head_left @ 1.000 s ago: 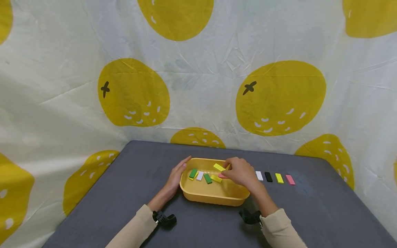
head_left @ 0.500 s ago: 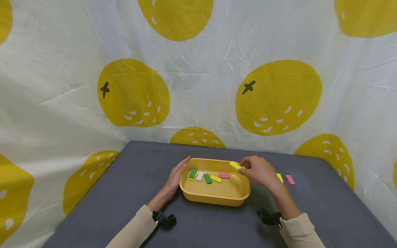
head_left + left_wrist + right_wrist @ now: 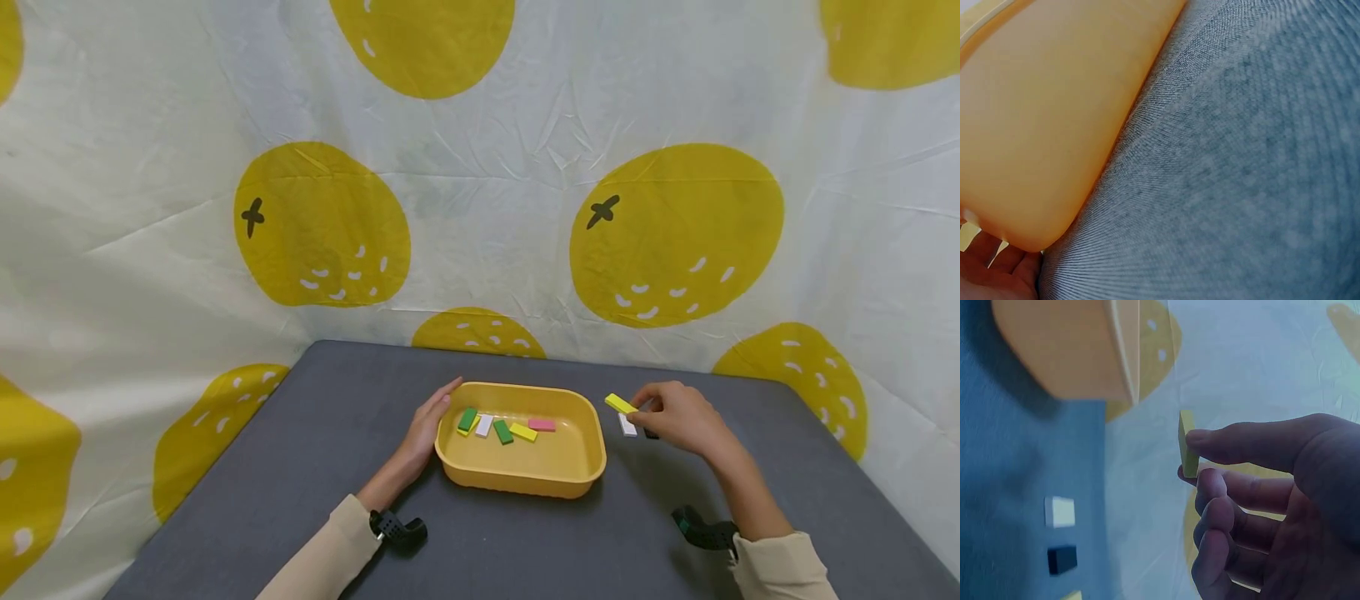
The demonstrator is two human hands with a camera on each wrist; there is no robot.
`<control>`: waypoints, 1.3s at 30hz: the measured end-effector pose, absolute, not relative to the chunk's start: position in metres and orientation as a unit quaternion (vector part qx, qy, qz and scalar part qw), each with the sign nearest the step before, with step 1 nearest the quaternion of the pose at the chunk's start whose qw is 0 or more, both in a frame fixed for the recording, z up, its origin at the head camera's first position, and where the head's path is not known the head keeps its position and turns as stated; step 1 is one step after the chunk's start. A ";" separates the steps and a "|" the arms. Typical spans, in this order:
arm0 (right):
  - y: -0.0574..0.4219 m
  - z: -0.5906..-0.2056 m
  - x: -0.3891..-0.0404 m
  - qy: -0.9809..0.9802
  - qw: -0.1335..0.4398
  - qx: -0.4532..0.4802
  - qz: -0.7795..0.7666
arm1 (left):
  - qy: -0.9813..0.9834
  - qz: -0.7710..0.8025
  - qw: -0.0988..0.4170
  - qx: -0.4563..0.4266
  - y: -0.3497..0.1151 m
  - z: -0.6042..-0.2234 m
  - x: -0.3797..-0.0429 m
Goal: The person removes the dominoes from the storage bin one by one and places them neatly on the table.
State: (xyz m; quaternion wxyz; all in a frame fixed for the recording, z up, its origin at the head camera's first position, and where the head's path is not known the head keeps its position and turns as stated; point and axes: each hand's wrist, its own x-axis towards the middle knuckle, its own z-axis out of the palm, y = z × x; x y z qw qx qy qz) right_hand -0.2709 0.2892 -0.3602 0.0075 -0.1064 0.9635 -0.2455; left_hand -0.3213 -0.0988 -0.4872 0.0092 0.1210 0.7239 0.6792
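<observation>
Between thumb and fingertips, my right hand (image 3: 682,418) pinches a yellow domino block (image 3: 620,403), held in the air to the right of the tub. A white block (image 3: 627,426) and a black block (image 3: 651,433) lie on the table below; the right wrist view also catches the corner of another yellow block (image 3: 1072,595) in that row. My left hand (image 3: 418,433) rests along the outer left wall of the yellow tub (image 3: 517,482), fingers extended. Inside the tub lie green blocks (image 3: 502,432), a white block (image 3: 484,426), yellow blocks (image 3: 522,432) and a pink block (image 3: 542,425).
The dark grey table (image 3: 360,375) ends against a white cloth (image 3: 487,233) printed with big yellow fruit shapes. Black straps (image 3: 397,529) sit on both wrists. Part of the block row is hidden behind my right hand in the head view.
My right hand has lifted the yellow block out of the tub and carried it right, past the rim and over the row on the table. The left hand and tub have stayed put.
</observation>
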 end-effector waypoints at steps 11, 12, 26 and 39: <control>0.325 -0.376 -0.272 0.952 0.077 -0.111 -0.275 | 0.727 0.676 0.014 0.117 -0.099 -0.487 -0.320; 0.328 -0.378 -0.272 0.950 0.086 -0.111 -0.280 | 0.728 0.675 0.013 0.118 -0.099 -0.488 -0.320; 0.347 -0.411 -0.277 0.928 0.168 -0.124 -0.308 | 0.720 0.682 0.014 0.125 -0.103 -0.488 -0.320; 0.324 -0.413 -0.274 0.944 0.182 -0.078 -0.265 | 0.717 0.684 0.015 0.133 -0.104 -0.490 -0.322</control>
